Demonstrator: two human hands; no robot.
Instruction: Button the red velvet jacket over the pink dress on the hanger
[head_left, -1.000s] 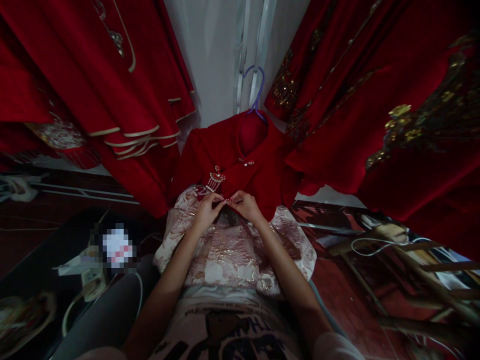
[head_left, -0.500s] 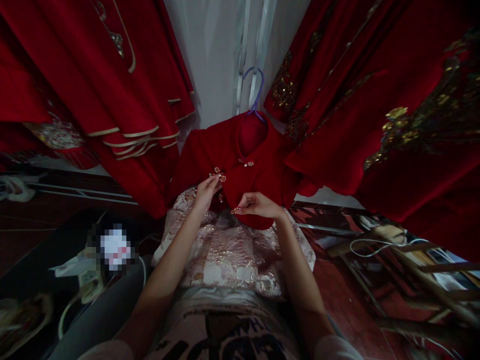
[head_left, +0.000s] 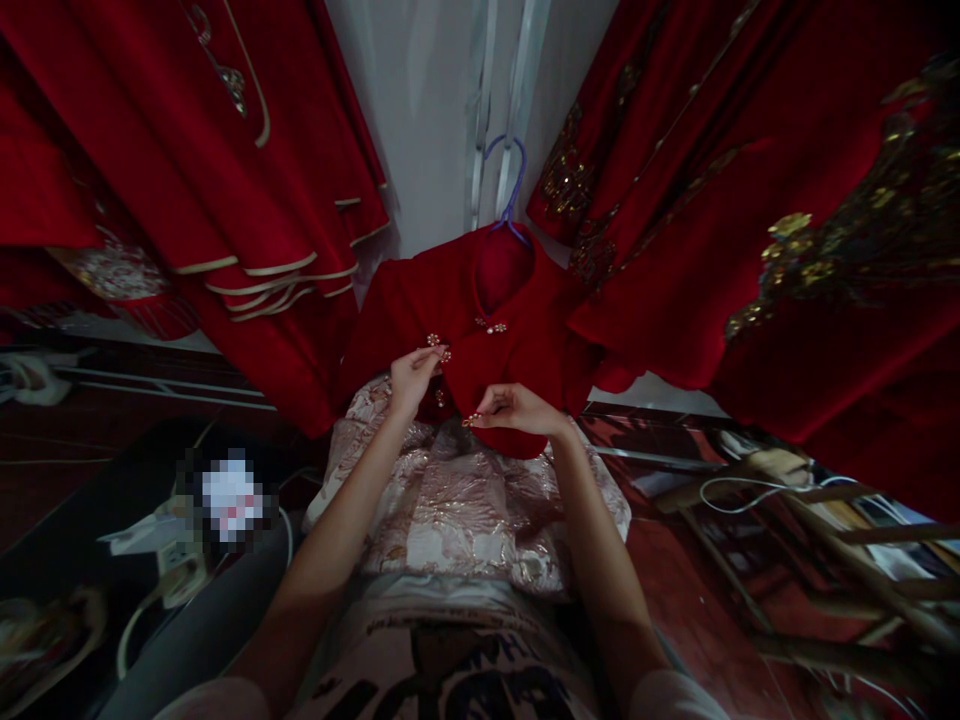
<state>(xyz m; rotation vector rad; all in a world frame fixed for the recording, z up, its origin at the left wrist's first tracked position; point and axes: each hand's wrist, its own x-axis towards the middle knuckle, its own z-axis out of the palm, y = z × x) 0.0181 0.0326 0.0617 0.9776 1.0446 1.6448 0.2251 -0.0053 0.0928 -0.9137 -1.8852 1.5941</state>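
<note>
A small red velvet jacket [head_left: 525, 310] hangs in front of me on a purple hanger [head_left: 508, 185], over a pale embroidered skirt [head_left: 465, 500]. My left hand [head_left: 409, 378] is closed, pinching a jewelled clasp [head_left: 437, 347] on the jacket's left front. Lower down, my right hand [head_left: 517, 408] is closed on the jacket's front edge, with a small beaded fastener [head_left: 472, 420] at its fingertips. Another clasp [head_left: 492, 326] sits at the collar.
Red garments with gold trim hang at the left [head_left: 187, 150] and with gold embroidery at the right [head_left: 750, 200]. A white wall [head_left: 427, 110] stands behind. A power strip with cables [head_left: 180, 570] lies low left; wooden furniture and wires [head_left: 810, 510] are at right.
My hands were together at the lower front of the jacket. The left hand rose to the upper clasp, the right hand drew slightly right holding the edge; the dangling tassel ornament is no longer seen.
</note>
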